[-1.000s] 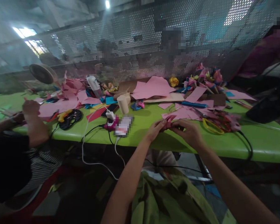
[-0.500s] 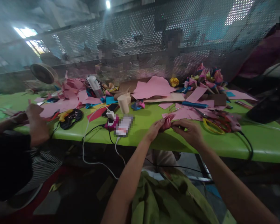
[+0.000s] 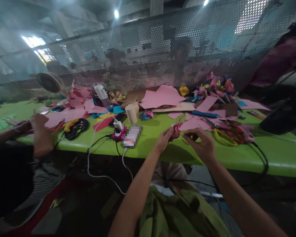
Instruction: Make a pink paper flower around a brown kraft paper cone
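The little pink folded thing (image 3: 177, 129) was just above the green table (image 3: 160, 149), near its front edge. It looked like paper, with many soft folds close together. The left hand (image 3: 164, 140) held it, with the thumb and fingers pinched on its side. The right hand (image 3: 199, 141) was just beside it, not touching it as far as I could see. Its thumb and fingertips were close together, but I could not tell if they held anything.

The folds could have sprung open if the left fingers got loose. They could have been squashed flat if those fingers squeezed too hard. If the thing dropped, it might have got mixed up with the pink paper scraps (image 3: 194, 123) behind it, because they were nearly the same color.

To the right lay scissors with yellow handles (image 3: 225, 138), and near them a pink tool (image 3: 248, 131) with a black cord (image 3: 265, 161) hanging over the edge. The right arm could have caught that cord and pulled the tool down. On the left, a white cord (image 3: 88, 161) hung down too, and a bump there might have tugged the phone (image 3: 132, 136).
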Tool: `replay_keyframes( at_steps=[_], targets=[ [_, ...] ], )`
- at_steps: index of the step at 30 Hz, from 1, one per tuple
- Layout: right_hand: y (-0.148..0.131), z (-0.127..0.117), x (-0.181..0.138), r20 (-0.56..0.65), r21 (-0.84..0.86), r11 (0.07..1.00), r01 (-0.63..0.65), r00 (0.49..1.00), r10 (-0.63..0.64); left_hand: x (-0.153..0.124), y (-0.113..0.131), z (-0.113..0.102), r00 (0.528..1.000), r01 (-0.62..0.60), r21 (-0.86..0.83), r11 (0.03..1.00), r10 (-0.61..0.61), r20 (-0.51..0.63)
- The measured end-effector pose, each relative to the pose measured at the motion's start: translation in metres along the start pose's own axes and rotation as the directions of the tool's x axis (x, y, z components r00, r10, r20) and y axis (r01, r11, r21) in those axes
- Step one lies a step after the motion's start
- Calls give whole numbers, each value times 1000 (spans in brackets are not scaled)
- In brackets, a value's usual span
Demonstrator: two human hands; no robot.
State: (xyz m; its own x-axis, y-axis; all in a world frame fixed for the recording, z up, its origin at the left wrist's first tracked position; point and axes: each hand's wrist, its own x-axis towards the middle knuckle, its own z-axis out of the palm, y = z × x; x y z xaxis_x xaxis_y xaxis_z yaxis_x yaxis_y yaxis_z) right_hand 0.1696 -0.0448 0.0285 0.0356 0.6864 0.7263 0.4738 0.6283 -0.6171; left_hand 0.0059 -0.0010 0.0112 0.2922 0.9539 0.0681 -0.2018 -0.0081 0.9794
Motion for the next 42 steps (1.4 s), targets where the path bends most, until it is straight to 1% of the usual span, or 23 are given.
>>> replay_keyframes(
  at_steps=[2, 4, 6, 9, 12, 16, 21, 24, 29, 32, 36, 39, 42],
  targets=[
    [-3, 2, -2, 33, 11, 1000, -9, 999, 9, 0, -3, -1, 999, 9, 30, 1000, -8, -39],
    [-6, 6, -3, 79, 8, 1000, -16, 997, 15, 2, -6, -1, 998, -7, 33, 999, 9, -66],
    [-7, 10, -2, 92, -22, 1000, -20, 996, 22, 3, -9, -2, 997, -29, 34, 999, 32, -77],
    [-7, 15, 0, 86, -73, 997, -15, 996, 21, 4, -11, -2, 995, -77, 49, 996, 80, -54],
    [-5, 16, 0, 126, -69, 997, -21, 992, 30, 3, -10, -2, 993, -111, 81, 990, 113, -14],
    [-2, 14, -2, 167, -55, 997, -57, 984, 65, 2, -8, -1, 994, -110, 97, 989, 110, 1],
    [-2, 15, -2, 172, -82, 995, -53, 983, 66, 2, -7, 0, 997, -82, 100, 992, 82, 0],
    [-2, 16, -2, 166, -91, 995, -45, 984, 60, 2, -8, 0, 996, -87, 114, 990, 88, -10],
    [-7, 17, -1, 137, -162, 987, -7, 990, 29, 2, -9, 0, 997, -83, 62, 995, 83, -3],
    [-10, 15, -2, 128, -172, 985, -9, 991, 31, 2, -9, -1, 995, -101, 74, 992, 102, -4],
    [-8, 15, -4, 139, -133, 991, -30, 989, 49, 1, -7, 0, 991, -131, 113, 985, 131, 9],
    [-5, 18, -7, 135, -147, 987, -67, 987, 87, -1, -4, 1, 987, -159, 142, 977, 158, 14],
    [-5, 21, -8, 138, -144, 983, -115, 981, 135, -2, -1, 1, 985, -170, 133, 976, 170, 11]
  ],
)
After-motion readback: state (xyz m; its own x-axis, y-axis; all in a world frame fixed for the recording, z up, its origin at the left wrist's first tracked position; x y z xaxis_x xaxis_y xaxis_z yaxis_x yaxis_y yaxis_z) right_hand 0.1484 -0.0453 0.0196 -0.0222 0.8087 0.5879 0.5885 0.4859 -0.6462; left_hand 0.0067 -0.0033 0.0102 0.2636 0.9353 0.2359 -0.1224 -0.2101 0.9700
